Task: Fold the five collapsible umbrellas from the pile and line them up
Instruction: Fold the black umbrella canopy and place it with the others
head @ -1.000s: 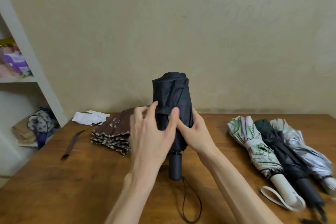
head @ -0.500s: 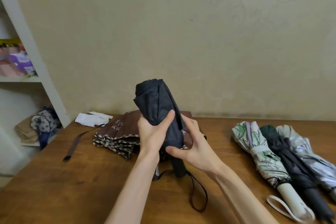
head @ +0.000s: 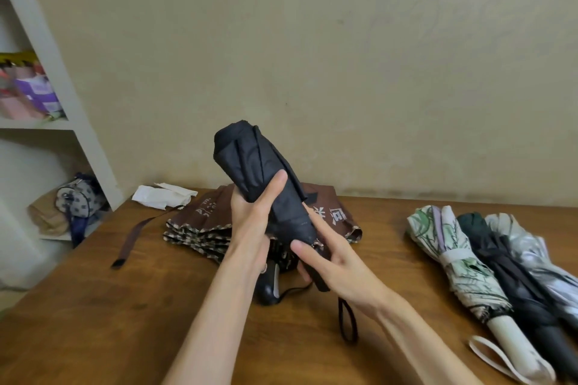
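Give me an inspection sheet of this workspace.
Surface: wooden table.
Job's things: black umbrella held tilted above the table; brown umbrella lying unfolded behind it; floral umbrella, dark umbrella and silver umbrella folded, side by side at right.
Clutter: white paper and brown strap at far left.
Hands: left hand grips the black umbrella's canopy; right hand holds its lower end.
Cables: nothing seen.
Surroundings: plain wall; white shelf at left holding bags.

White characters on the brown umbrella (head: 200,220) — too partial to read.
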### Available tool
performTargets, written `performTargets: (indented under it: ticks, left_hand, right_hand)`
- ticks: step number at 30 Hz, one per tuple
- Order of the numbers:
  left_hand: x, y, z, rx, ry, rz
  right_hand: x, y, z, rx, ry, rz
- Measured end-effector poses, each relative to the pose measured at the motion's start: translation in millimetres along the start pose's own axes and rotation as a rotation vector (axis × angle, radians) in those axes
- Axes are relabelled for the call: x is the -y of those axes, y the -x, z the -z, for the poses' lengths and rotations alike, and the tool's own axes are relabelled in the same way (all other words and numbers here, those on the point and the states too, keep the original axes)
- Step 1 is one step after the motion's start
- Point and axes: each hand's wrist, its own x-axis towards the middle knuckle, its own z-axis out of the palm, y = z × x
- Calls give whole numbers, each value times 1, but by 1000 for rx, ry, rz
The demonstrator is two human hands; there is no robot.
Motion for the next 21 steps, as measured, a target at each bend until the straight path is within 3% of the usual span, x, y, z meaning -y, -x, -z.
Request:
performTargets:
  ticks: [2, 4, 8, 10, 17, 19, 21]
  left_hand:
    - [1, 0, 1, 13, -10, -20]
    - [1, 0, 0, -47, 12, -33]
    - [2, 0, -2, -132, 77, -55]
    - [-1, 2, -2, -122, 66, -51]
    - [-11, 0, 15, 96, 155, 17]
    - [-9, -2, 12, 24, 92, -7]
    - [-6, -3, 9, -57, 68, -39]
  right_hand:
    - [4, 3, 5, 96, -104, -54]
    - [3, 1, 3, 83, -124, -75]
    - [-15, -3, -15, -167, 237, 106]
    - [-19, -5, -17, -216, 330, 177]
    - [-4, -2, 7, 100, -105, -85]
    - [-8, -4, 4, 36, -69, -97]
    - [-14, -4, -5, -161, 122, -27]
